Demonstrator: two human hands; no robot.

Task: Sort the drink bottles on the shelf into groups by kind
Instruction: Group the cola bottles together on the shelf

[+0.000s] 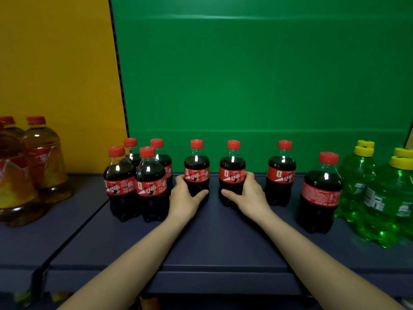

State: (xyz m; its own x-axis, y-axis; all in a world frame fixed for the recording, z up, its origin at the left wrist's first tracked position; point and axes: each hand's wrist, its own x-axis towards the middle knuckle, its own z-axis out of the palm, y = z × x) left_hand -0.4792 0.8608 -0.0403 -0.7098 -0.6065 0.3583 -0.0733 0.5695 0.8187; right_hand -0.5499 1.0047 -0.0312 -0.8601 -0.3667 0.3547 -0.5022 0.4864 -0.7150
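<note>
Hands are closed round neighbouring bottles on the shelf: left hand on one cola bottle, right hand on a second cola bottle. Four colas are clustered at left; two stragglers stand apart. Green bottles seem grouped, though partly cropped.

Tea bottles at the shelf's left end, cola bottles across the middle, soft-drink bottles at the right.

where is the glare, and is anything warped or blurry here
Head view: white glints on the shoulders of the cola bottle in the left hand and the second cola bottle in the right hand; the wide-angle lens leans the amber bottles and green bottles outward; the bottom corners are dim and soft.
</note>
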